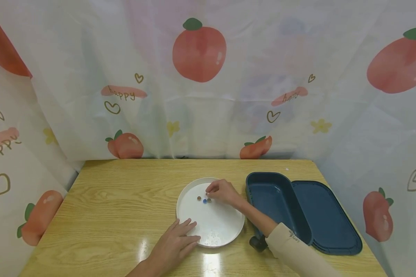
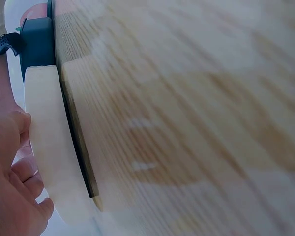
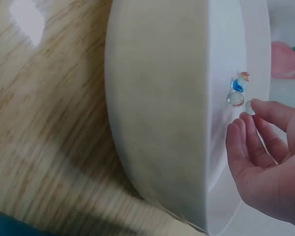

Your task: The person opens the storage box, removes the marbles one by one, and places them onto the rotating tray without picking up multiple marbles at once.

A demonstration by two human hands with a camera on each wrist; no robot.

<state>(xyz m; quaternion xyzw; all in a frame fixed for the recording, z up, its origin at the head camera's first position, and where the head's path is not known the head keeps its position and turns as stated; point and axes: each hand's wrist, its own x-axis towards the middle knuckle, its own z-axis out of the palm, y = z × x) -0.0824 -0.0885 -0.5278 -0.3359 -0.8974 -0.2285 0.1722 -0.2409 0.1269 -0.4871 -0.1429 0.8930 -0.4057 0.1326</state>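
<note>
Showing between the thumb and fingertips of the right hand [image 1: 225, 193], a small clear marble [image 3: 250, 107] is pinched in a narrow grip inside the rim of a round white tray [image 1: 211, 227]; whether the tray's floor is touched by it cannot be told. Near it, three other marbles [image 3: 237, 85] are grouped on the tray, one of them blue. The tray's near left rim is touched by the left hand [image 1: 176, 244], whose fingers are spread and hold nothing. The tray is borne by a yellowish wood-grained table [image 1: 124, 192], streaked with glare toward the front. To the right, a dark blue container [image 1: 274, 196] is set beside a matching lid [image 1: 327, 215]. The back and sides are hung with white sheeting [image 1: 222, 115], printed with peaches, hearts and the word "happy". Part of the container is hidden by the right forearm [image 1: 261, 219] and beige sleeve [image 1: 294, 246], whose lettering cannot be read. The lid's left edge is covered by the container. In the left wrist view, the table's grain is blurred and the left hand is cut off.
</note>
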